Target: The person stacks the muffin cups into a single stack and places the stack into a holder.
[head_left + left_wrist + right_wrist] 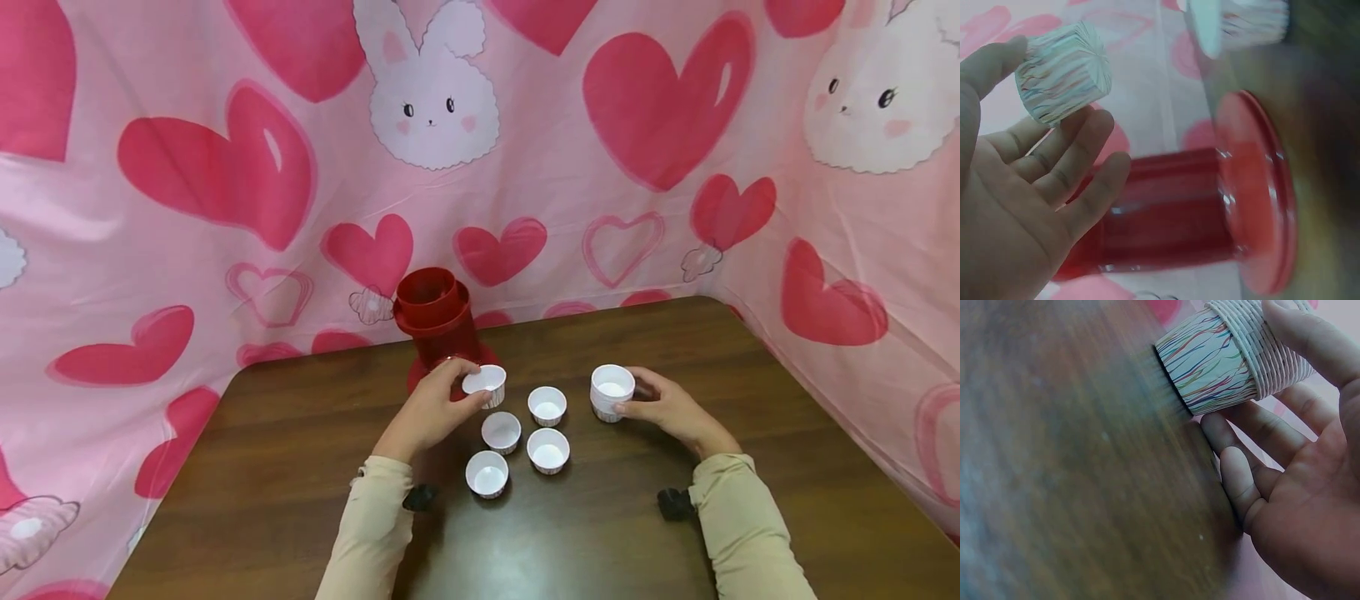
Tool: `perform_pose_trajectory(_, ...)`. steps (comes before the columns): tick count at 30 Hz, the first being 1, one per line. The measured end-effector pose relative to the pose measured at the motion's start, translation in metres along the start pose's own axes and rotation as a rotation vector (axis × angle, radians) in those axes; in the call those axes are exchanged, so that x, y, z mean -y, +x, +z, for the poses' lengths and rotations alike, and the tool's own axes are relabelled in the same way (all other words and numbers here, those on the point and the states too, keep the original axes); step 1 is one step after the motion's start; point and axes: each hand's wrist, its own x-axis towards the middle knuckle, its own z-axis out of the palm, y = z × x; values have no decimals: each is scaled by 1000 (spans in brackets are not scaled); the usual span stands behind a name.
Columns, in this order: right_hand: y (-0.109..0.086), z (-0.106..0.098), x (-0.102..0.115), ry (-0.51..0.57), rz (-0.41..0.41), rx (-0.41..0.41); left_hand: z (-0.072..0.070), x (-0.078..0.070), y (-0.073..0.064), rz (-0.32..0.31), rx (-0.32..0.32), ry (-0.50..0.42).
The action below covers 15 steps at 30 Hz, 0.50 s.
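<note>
My left hand (431,414) pinches a single white paper baking cup (489,385) between thumb and fingers, held up in front of the red cylinder. In the left wrist view this baking cup (1063,72) shows a pleated side with coloured streaks, its bottom turned to the right. At the right, my right hand (678,414) grips a nested stack of the same cups (606,408), mouths up. The right wrist view shows several rims layered in the stack (1210,362), its base close to the table. Several single cups (548,451) stand upright between the hands.
A red cylinder (450,343) with a stepped top and a wide round base (1260,194) stands at the back of the brown wooden table (300,467). Behind and beside the table hangs a pink cloth (555,167) printed with hearts and rabbits.
</note>
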Motion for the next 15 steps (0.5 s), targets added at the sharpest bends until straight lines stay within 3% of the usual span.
perform_pose_trajectory(6,0,1,0,21,9,-3,5,-21,14,-7,19,7)
perform_pose_trajectory(11,-2,0,1,23,7,-6,15,-29,25,1,54,49)
perform_pose_trajectory(15,-2,-1,0,23,4,-3,23,-35,31,-14,82,25)
